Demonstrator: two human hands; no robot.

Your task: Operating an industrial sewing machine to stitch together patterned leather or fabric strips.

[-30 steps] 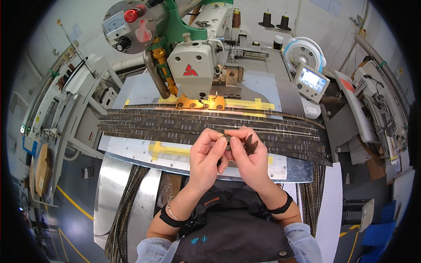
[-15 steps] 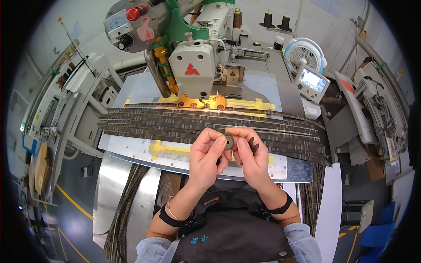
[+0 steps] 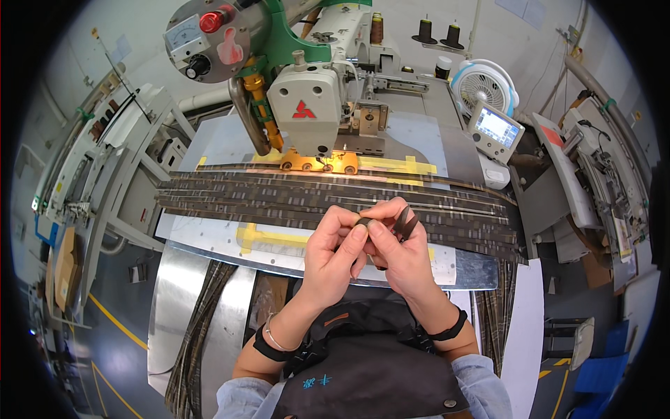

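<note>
My left hand [image 3: 333, 250] and my right hand [image 3: 399, 246] meet in front of my chest, above the near edge of the machine table. Between the thumbs and forefingers of both, a small round grey bobbin [image 3: 363, 221] is pinched, mostly covered by the fingertips. Tucked in the fingers of my right hand is a dark two-bladed tool [image 3: 403, 222], which looks like thread snips. Just beyond the hands, long dark patterned strips [image 3: 279, 197] lie side by side across the table. Over them stands the sewing machine head [image 3: 305, 105], its work spot lit yellow.
A control screen [image 3: 497, 130] and a white fan [image 3: 483, 91] stand at the right rear. Thread cones [image 3: 452, 36] sit at the back. Yellow tape [image 3: 279, 237] marks the plate. Bundled strips [image 3: 197, 335] hang at the near left. Other machines [image 3: 105, 153] line both sides.
My right thumb has come over the bobbin and both thumbs have closed together, hiding its flat face. The dark blades have tipped slightly. The machine and strips stay put.
</note>
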